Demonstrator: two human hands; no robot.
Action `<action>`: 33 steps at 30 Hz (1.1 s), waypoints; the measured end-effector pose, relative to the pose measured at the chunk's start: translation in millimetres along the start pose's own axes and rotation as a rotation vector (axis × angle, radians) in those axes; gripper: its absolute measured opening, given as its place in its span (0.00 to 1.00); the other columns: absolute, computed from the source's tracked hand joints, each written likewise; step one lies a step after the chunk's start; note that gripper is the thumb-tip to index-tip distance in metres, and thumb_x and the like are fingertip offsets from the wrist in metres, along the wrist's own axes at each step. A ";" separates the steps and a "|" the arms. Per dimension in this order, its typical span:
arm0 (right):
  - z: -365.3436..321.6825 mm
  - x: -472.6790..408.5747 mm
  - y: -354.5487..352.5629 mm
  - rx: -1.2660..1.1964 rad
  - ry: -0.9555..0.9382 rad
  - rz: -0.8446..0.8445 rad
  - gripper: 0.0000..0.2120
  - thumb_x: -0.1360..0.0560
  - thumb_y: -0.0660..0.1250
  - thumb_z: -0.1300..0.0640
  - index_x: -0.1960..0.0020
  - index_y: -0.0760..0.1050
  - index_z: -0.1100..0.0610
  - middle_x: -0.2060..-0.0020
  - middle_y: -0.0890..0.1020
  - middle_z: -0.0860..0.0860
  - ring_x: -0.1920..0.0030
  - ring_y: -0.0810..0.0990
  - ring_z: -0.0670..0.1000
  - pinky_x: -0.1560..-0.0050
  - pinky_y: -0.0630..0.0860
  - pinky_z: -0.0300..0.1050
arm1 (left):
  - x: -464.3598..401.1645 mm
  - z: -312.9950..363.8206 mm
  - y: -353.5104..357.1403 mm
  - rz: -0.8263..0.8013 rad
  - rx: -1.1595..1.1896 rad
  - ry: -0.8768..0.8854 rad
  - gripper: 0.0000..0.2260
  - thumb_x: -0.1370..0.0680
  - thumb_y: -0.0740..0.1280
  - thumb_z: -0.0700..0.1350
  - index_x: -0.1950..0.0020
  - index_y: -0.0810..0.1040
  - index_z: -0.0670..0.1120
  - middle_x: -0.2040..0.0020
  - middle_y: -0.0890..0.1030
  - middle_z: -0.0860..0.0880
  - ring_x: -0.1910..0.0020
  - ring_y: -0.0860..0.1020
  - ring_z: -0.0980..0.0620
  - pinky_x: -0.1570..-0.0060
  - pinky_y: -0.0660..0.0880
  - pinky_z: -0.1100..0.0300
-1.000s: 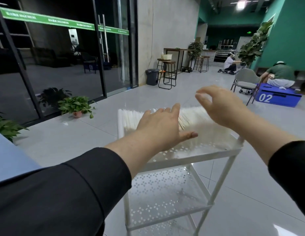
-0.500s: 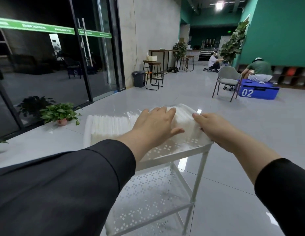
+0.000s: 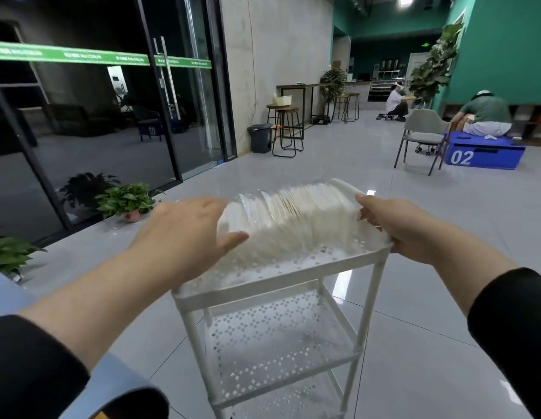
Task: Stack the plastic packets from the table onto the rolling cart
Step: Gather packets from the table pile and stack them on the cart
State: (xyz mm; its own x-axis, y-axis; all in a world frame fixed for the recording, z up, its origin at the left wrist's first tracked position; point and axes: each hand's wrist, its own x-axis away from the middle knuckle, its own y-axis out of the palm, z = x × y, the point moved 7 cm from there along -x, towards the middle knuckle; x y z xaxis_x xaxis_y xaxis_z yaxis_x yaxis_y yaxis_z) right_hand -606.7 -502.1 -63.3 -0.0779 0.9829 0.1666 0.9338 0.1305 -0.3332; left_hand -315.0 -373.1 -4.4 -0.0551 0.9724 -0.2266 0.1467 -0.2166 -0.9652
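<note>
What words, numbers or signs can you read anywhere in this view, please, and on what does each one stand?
"02": white digits on the side of the blue plastic box on the floor at right.
White lettering on the green strip across the glass doors: too blurred to read.
Pale mark on the dark box seen in the glass: unclear.
Small green lit sign above the far doorway: too small to read.
Stacked white plastic packets on the white cart: no legible text.

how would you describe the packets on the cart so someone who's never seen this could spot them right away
Start at the white three-tier rolling cart in the middle of the grey tiled floor. On its top perforated tray, between the person's left hand and right hand, stands a row of plastic packets. They are the only load on the cart; the visible part of the middle shelf is bare.
</note>
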 end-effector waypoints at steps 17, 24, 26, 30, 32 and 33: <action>-64.6 44.7 -10.7 0.463 -0.698 0.425 0.19 0.19 0.62 0.43 0.34 0.76 0.53 0.40 0.79 0.46 0.43 0.76 0.46 0.43 0.70 0.44 | 14.2 -6.8 7.6 0.127 0.070 -0.047 0.35 0.22 0.55 0.70 0.20 0.61 0.51 0.21 0.64 0.50 0.22 0.63 0.49 0.26 0.63 0.48; -81.4 64.2 71.6 1.105 -0.822 -0.036 0.38 0.28 0.65 0.31 0.23 0.65 0.45 0.23 0.64 0.45 0.25 0.64 0.49 0.25 0.58 0.47 | 14.9 -36.5 16.6 0.049 0.160 -0.015 0.46 0.28 0.67 0.71 0.18 0.55 0.50 0.19 0.61 0.52 0.21 0.58 0.51 0.22 0.53 0.55; -88.6 67.7 88.8 1.126 -0.835 -0.078 0.42 0.29 0.65 0.29 0.21 0.60 0.45 0.21 0.60 0.44 0.23 0.60 0.48 0.22 0.53 0.47 | 18.1 -45.5 18.5 0.059 0.199 -0.029 0.47 0.29 0.69 0.70 0.17 0.54 0.51 0.19 0.60 0.53 0.20 0.57 0.52 0.22 0.52 0.55; -98.4 66.5 123.2 1.164 -0.812 -0.129 0.48 0.31 0.64 0.26 0.19 0.53 0.45 0.20 0.56 0.45 0.22 0.58 0.49 0.22 0.51 0.49 | 23.1 -55.7 23.2 0.085 0.372 -0.147 0.49 0.29 0.72 0.66 0.17 0.49 0.52 0.16 0.50 0.52 0.18 0.51 0.51 0.22 0.54 0.53; -102.2 69.5 142.3 1.191 -0.850 -0.146 0.48 0.31 0.64 0.25 0.19 0.52 0.45 0.20 0.57 0.45 0.22 0.58 0.50 0.21 0.50 0.52 | 26.4 -60.6 25.6 0.091 0.500 -0.238 0.49 0.27 0.73 0.63 0.16 0.46 0.52 0.16 0.47 0.52 0.18 0.53 0.49 0.24 0.58 0.52; -104.5 71.2 151.5 1.195 -0.876 -0.154 0.48 0.31 0.65 0.26 0.19 0.53 0.45 0.20 0.57 0.45 0.22 0.58 0.50 0.20 0.50 0.54 | 27.6 -62.2 26.3 0.094 0.570 -0.276 0.48 0.24 0.73 0.60 0.16 0.45 0.52 0.16 0.48 0.52 0.19 0.57 0.48 0.26 0.61 0.53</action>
State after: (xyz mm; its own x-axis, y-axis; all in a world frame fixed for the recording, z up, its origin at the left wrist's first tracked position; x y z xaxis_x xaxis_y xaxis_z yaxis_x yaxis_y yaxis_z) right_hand -434.3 -425.8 -4.9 -0.7313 0.6572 -0.1825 0.0992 -0.1622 -0.9818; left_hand -251.2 -346.6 -28.0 -0.3309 0.9056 -0.2653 -0.3812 -0.3854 -0.8403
